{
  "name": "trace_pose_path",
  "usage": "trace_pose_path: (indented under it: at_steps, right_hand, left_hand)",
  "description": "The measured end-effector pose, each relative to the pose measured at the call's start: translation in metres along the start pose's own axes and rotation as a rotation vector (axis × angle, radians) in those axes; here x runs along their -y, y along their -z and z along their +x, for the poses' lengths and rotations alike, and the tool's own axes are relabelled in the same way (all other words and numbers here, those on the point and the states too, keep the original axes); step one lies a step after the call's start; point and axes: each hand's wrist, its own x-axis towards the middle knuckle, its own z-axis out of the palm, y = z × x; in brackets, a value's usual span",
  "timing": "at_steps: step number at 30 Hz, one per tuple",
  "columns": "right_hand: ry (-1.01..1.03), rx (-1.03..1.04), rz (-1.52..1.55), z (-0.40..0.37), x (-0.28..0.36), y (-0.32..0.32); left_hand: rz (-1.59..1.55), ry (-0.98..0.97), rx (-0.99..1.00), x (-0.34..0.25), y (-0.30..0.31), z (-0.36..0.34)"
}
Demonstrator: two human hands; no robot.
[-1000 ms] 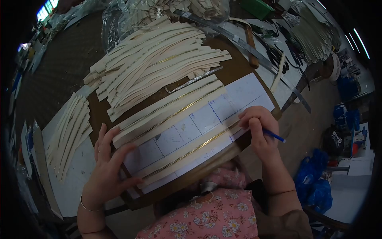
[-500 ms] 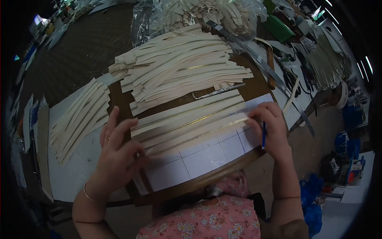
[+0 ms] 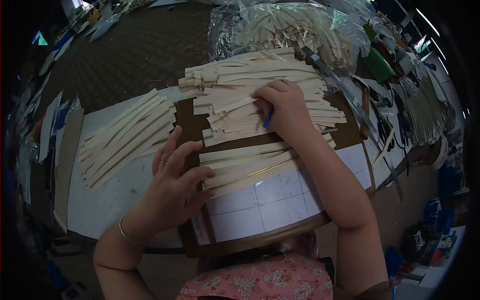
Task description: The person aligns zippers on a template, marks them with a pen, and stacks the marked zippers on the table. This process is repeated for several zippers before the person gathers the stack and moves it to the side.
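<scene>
Zipper strips [image 3: 225, 96] are piled right under my right hand [image 3: 284, 107], closed around a blue pen [image 3: 269, 118]; can't tell if the fingertips pinch one too. My left hand [image 3: 170, 187] is farther off, loosely open by the left ends of two more strips [image 3: 250, 176]. Those run lengthwise left-right, right ends angled away from me; the piled ones, roughly likewise.

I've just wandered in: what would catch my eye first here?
First, the big heap of cream zips in the middle, with the right hand, holding a blue pen, over it. Below, gold-toothed zips lie beside the left hand, along a white grid sheet. Behind the heap, a clear bag holds cream strips.
</scene>
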Motion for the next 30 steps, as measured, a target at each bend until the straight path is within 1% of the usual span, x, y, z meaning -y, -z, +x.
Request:
trace_pose_path:
  at_steps: [2,3,5,6,8,9,11,12,13,15,16,18,21,22,24,25,27,28,30]
  right_hand:
    - [-0.053,0.116,-0.020,-0.001,0.001,0.019]
    - [-0.039,0.126,-0.015,-0.002,0.001,0.024]
    - [-0.078,0.079,0.101,-0.006,0.005,0.031]
    - [-0.067,0.091,0.112,-0.006,0.009,0.036]
    - [-0.094,-0.143,0.191,-0.005,0.020,0.048]
    - [-0.086,-0.133,0.201,-0.007,0.030,0.059]
    - [-0.196,-0.108,0.181,-0.014,0.053,0.083]
    - [-0.240,-0.056,0.227,-0.018,0.059,0.087]
    - [-0.240,-0.052,0.227,-0.020,0.058,0.087]
    - [-0.245,0.118,0.239,-0.025,0.053,0.088]
    - [-0.244,0.117,0.237,-0.025,0.053,0.087]
    - [-0.407,0.292,0.268,-0.023,0.056,0.082]
    - [-0.458,0.285,0.191,-0.027,0.042,0.068]
    - [-0.455,0.286,0.191,-0.027,0.042,0.067]
    - [-0.115,-0.085,0.141,-0.026,0.043,0.066]
    - [-0.113,-0.080,0.143,-0.024,0.046,0.070]
    - [-0.029,-0.243,0.187,-0.023,0.061,0.086]
    - [-0.062,-0.221,0.186,-0.029,0.066,0.092]
    - [-0.134,0.018,0.337,-0.034,0.096,0.116]
  left_hand:
    - [0.014,0.002,0.000,0.001,0.001,0.000]
    - [0.011,0.017,-0.009,0.002,0.000,0.001]
    - [-0.023,-0.003,-0.018,0.004,-0.002,0.001]
    - [-0.025,0.015,-0.023,0.004,-0.003,0.000]
    - [-0.045,0.004,-0.068,0.005,-0.005,-0.001]
    - [-0.046,0.019,-0.072,0.005,-0.005,-0.001]
    - [-0.066,0.009,-0.100,0.006,-0.005,0.000]
    - [-0.068,0.015,-0.102,0.006,-0.006,0.000]
    - [-0.074,0.015,-0.087,0.006,-0.007,0.000]
    - [-0.079,0.007,-0.073,0.007,-0.008,0.001]
    - [-0.083,0.013,-0.066,0.007,-0.008,0.000]
    - [-0.088,0.021,-0.061,0.007,-0.008,-0.001]
    - [-0.071,0.013,-0.084,0.008,-0.008,-0.001]
    - [-0.070,0.013,-0.084,0.008,-0.009,-0.001]
    - [-0.073,0.019,-0.085,0.009,-0.011,-0.002]
    - [-0.066,0.019,-0.056,0.010,-0.010,-0.003]
    - [-0.058,0.023,-0.027,0.011,-0.010,-0.003]
    - [-0.061,0.022,-0.029,0.011,-0.010,-0.003]
    - [-0.064,0.029,-0.031,0.010,-0.010,-0.002]
